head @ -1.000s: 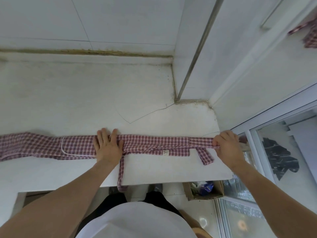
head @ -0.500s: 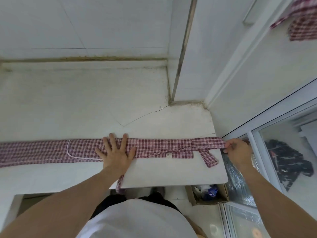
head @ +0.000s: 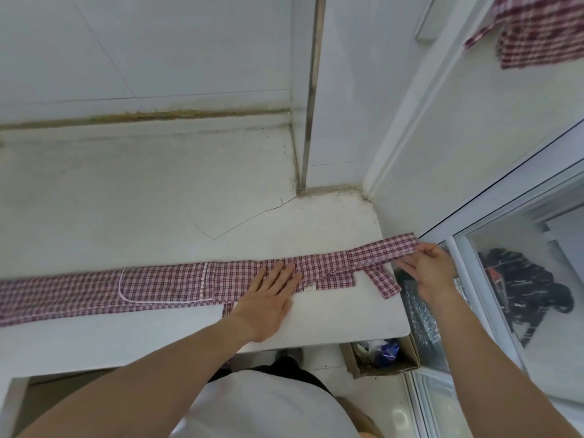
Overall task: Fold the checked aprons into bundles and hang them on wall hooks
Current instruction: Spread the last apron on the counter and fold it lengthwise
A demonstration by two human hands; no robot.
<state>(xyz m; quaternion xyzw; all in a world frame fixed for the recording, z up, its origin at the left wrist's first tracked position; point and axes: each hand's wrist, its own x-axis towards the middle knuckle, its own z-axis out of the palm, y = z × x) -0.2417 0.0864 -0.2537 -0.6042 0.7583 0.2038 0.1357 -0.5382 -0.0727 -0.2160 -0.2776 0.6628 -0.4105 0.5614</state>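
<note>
the long folded red-and-white checked cloth apron [head: 177, 284] lies across the white counter [head: 151, 200] at mid-frame. left hand [head: 268, 298] presses flat on it, fingers straight; right hand [head: 431, 268] pinches its right end, lifted past the counter edge.

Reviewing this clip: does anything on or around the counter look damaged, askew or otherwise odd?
Yes: a thin crack runs across the white counter from the wall corner. One apron strap dangles over the front edge beside the left hand. The folded apron otherwise lies straight.
</note>
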